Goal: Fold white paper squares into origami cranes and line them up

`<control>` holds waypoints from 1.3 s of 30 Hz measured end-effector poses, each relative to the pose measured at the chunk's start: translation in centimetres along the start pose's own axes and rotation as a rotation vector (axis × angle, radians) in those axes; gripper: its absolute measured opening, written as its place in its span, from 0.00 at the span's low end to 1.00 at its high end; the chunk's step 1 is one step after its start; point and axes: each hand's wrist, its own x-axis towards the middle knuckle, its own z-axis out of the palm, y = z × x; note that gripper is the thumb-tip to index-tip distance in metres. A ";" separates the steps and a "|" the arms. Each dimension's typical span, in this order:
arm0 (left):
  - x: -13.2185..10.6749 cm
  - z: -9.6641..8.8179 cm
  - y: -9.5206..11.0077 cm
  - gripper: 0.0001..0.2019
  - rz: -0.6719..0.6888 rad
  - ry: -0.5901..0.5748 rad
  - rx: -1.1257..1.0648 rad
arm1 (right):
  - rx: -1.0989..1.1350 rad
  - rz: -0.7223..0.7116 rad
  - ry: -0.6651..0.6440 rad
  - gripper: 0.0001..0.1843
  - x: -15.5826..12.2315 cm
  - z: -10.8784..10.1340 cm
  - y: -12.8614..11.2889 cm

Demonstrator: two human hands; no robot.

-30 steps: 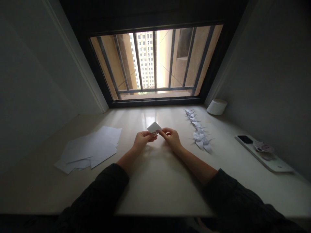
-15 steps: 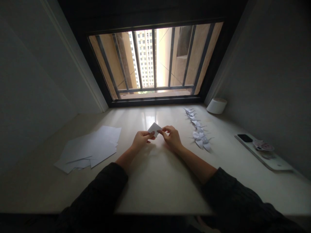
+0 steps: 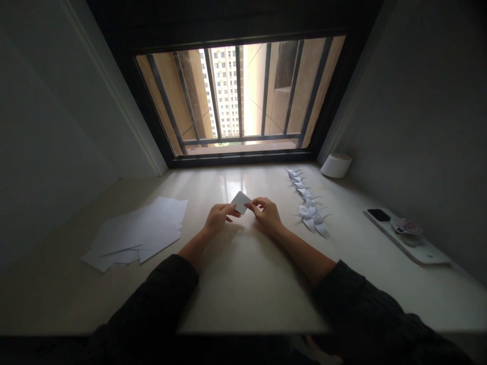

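Observation:
A small folded square of white paper [image 3: 241, 202] is held up over the counter, one corner pointing toward the window. My right hand [image 3: 266, 213] pinches its right corner between thumb and fingers. At the left corner, my left hand [image 3: 218, 219] has its thumb and fingers closed on the paper's edge, its other fingers bent below. To the right of my hands runs a row of folded white paper cranes [image 3: 310, 212] with thin pointed ends, the nearest ones bunched together. Loose white paper sheets [image 3: 142, 228] lie in an overlapping pile on the left.
The pale counter [image 3: 243, 289] reaches to a dark-framed, barred window [image 3: 243, 160]. Near the right wall stand a white cylindrical object [image 3: 336, 166] and, closer to me, a light-coloured phone [image 3: 422, 252] lying flat with a decorated grip on its back.
The paper has turned slightly between my hands, and its face now looks plainer and greyer. My left fingers have shifted to its left edge. The view has moved a little.

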 end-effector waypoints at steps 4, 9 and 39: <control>0.1 0.1 -0.3 0.19 0.052 0.035 0.032 | 0.032 0.023 -0.034 0.15 0.2 0.1 0.3; 0.2 0.7 -0.9 0.20 0.085 0.145 -0.093 | 0.056 0.028 -0.048 0.16 0.0 0.3 0.1; 0.6 1.1 -1.1 0.22 0.100 0.173 0.126 | 0.483 0.133 -0.008 0.12 -0.4 1.2 -0.1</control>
